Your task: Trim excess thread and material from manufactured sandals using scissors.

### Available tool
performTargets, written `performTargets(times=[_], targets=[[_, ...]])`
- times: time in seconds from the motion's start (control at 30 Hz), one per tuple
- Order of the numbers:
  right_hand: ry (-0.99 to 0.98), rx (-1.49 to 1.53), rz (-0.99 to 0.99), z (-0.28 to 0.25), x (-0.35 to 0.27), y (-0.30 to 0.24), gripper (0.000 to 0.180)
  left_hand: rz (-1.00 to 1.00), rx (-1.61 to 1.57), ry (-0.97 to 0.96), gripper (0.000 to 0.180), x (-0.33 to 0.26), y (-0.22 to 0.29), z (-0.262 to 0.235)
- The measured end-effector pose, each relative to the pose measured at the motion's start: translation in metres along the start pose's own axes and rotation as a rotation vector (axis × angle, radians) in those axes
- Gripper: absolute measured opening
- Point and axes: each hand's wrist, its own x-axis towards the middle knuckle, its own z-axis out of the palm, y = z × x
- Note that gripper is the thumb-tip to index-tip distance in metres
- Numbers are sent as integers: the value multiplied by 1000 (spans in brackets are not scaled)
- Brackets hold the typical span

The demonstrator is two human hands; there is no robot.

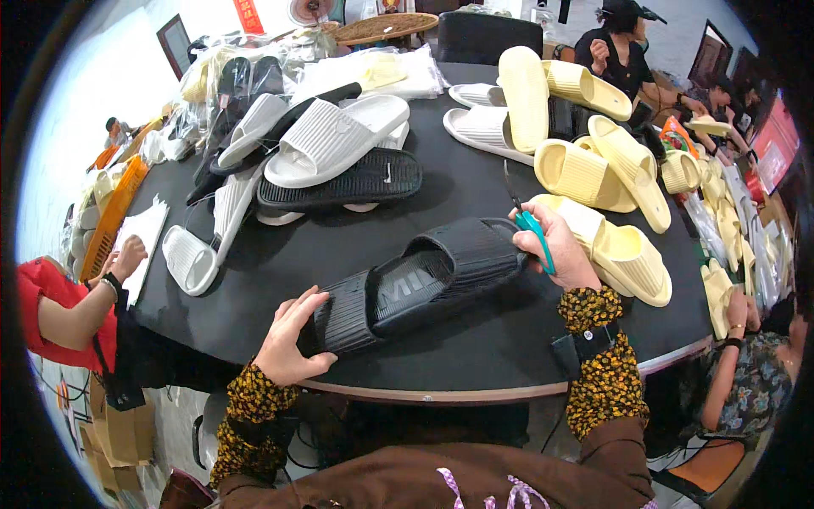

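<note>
A pair of black ridged slippers (407,284) lies in front of me, slanting across the black table, one overlapping the other. My left hand (292,343) holds the left end of the pair, fingers along the far side and thumb on the near side. At the opposite end, my right hand (555,246) is closed round scissors with teal handles (532,237), their thin blades pointing away from me. Its fingers are beside the black slipper's right end; whether they touch it I cannot tell.
White slippers (326,140) and a black one (348,182) are piled at the far left. Yellow slippers (585,174) are heaped on the right. Bagged slippers (246,81) lie behind. A person in red (68,310) works at the left; other people (623,51) are on the right.
</note>
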Motion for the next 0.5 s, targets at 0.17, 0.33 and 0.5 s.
performTargets(times=[0.17, 0.33, 0.5], targets=[[0, 20, -16, 1, 0, 3, 34, -9, 0, -2, 80, 1, 2, 2], [9, 19, -42, -6, 5, 17, 33, -31, 36, -9, 82, -1, 6, 5], [97, 67, -47, -5, 7, 21, 39, -77, 25, -24, 85, -5, 7, 4]])
